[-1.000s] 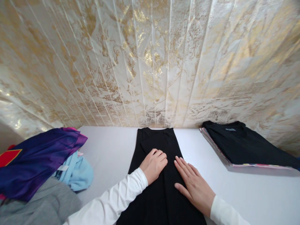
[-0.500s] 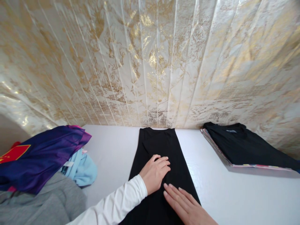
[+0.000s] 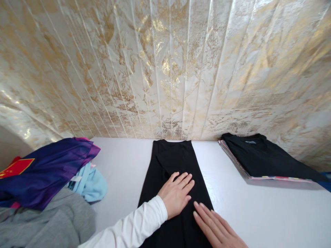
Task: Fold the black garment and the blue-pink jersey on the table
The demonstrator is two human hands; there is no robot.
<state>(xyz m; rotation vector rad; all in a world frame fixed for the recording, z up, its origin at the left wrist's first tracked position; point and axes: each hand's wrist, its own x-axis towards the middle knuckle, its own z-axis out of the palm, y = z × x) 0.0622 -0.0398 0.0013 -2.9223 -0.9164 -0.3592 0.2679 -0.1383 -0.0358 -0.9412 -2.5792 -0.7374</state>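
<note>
A black garment, folded into a long narrow shape, lies on the white table in front of me. Its near end runs out of view at the bottom. Across its middle rests my left hand, palm down with the fingers spread, in a white sleeve. My right hand lies flat at the garment's right edge, fingers stretched out and pointing up and left. Neither hand grips the cloth. My left forearm hides part of the lower garment.
On the left is a heap with a purple garment, a light blue one and a grey one. Folded clothes topped by a black T-shirt lie at the back right of the white table. A gold-patterned curtain hangs behind.
Both hands have slid a little to the right over the black garment. My left hand's fingers have spread and flattened. The view has shifted slightly.
</note>
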